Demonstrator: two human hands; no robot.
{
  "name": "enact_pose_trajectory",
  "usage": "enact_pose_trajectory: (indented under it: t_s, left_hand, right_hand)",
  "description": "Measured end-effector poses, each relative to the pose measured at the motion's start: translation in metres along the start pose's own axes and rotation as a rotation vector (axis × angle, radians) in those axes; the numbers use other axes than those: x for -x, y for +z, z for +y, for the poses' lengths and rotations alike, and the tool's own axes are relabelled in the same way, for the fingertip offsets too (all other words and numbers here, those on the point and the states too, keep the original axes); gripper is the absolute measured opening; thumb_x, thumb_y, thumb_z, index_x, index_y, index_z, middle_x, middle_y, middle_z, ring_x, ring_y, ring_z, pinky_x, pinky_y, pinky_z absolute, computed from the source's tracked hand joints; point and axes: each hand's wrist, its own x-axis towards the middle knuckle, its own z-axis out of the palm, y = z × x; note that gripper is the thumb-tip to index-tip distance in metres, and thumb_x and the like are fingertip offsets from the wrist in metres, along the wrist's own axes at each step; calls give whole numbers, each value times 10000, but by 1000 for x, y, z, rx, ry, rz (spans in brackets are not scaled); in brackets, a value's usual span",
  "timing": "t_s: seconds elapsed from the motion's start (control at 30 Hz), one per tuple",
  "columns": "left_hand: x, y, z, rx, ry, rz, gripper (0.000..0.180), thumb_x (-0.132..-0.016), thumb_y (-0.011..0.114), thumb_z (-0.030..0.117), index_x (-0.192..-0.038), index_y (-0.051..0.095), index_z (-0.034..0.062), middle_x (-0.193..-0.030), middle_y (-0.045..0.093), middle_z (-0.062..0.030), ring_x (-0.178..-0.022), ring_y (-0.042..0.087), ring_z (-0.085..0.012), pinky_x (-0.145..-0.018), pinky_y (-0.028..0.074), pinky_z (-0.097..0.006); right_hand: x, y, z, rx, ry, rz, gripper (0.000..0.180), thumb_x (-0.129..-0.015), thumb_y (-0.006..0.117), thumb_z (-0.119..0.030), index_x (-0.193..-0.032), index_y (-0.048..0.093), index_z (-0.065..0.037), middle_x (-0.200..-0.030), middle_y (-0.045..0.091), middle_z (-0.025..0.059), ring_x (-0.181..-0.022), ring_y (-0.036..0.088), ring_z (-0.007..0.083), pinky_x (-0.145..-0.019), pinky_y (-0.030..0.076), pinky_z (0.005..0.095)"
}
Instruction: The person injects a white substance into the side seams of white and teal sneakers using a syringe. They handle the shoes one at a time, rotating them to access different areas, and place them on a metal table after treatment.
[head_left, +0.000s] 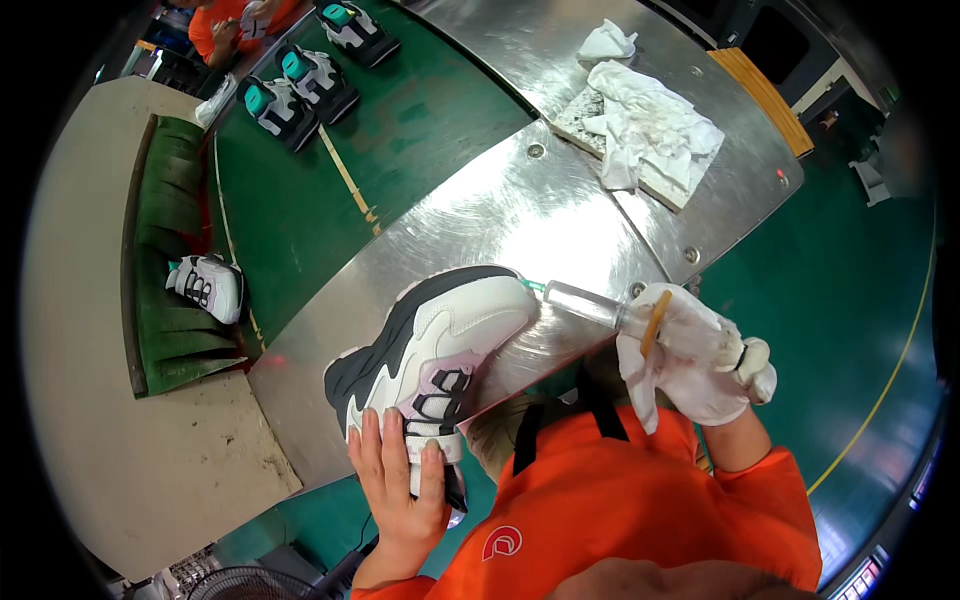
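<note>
A white, black and pale pink sneaker [440, 340] lies tilted on its side at the edge of the metal table, toe pointing away to the right. My bare left hand [400, 480] grips it at the heel end, fingers pressed along the upper near the collar. In my right hand [695, 360], covered by a white glove, is a clear syringe [580, 303] with a thin green tip. That tip touches or nearly touches the seam between sole and upper at the toe. A tan band [655, 325] circles one gloved finger.
Crumpled white cloths [650, 120] lie on a speckled slab [578, 125] on the metal table [450, 225]. Several sneakers [318, 82] rest on the green conveyor [400, 130]; another sneaker [208, 287] sits by green strip flaps [165, 330]. A person in orange [225, 25] works at the far left.
</note>
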Motion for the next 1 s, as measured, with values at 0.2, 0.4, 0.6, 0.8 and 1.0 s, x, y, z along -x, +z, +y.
enact_pose_trajectory:
  t_s: [0.2, 0.4, 0.6, 0.8, 1.0]
  left_hand:
    - [4, 5, -5, -48, 41, -1, 408, -927, 596, 141, -1304, 449, 96, -1382, 465, -319, -1265, 463, -524, -1019, 356, -655]
    - [4, 5, -6, -49, 53, 18, 435, -913, 614, 141, -1311, 445, 95, -1385, 465, -316, -1268, 462, -523, -1021, 360, -652]
    - [-1, 2, -1, 7, 12, 50, 376, -893, 609, 29, -1250, 503, 78, -1329, 517, -330, -1230, 491, -532, -1006, 353, -654]
    - [-12, -4, -4, 30, 2, 30, 344, -863, 627, 20, -1199, 558, 56, -1334, 518, -323, -1238, 491, -522, -1003, 377, -636]
    - [-22, -16, -10, 76, -23, -28, 406, -799, 657, -3, -1195, 570, 29, -1358, 497, -318, -1258, 477, -515, -1029, 372, -610]
  right_hand:
    - [3, 2, 4, -28, -55, -60, 1126, -469, 775, -520, -1280, 378, 153, -1003, 581, 232, -698, 671, 304, -571, 593, 362]
    - [2, 29, -11, 178, 99, 121, 1141, -476, 801, -531, -1293, 374, 143, -1025, 578, 212, -701, 674, 300, -571, 593, 355]
    - [7, 41, -5, 157, 52, 62, 1100, -511, 895, -317, -1369, 347, 97, -1105, 570, 199, -827, 662, 267, -673, 586, 329]
    - [13, 45, -5, 324, 94, 34, 1118, -474, 893, -179, -1394, 320, 95, -1138, 566, 188, -897, 624, 230, -780, 539, 314]
    - [8, 38, 0, 499, 43, -85, 1109, -463, 868, -131, -1398, 314, 84, -1182, 564, 187, -912, 623, 228, -788, 529, 314]
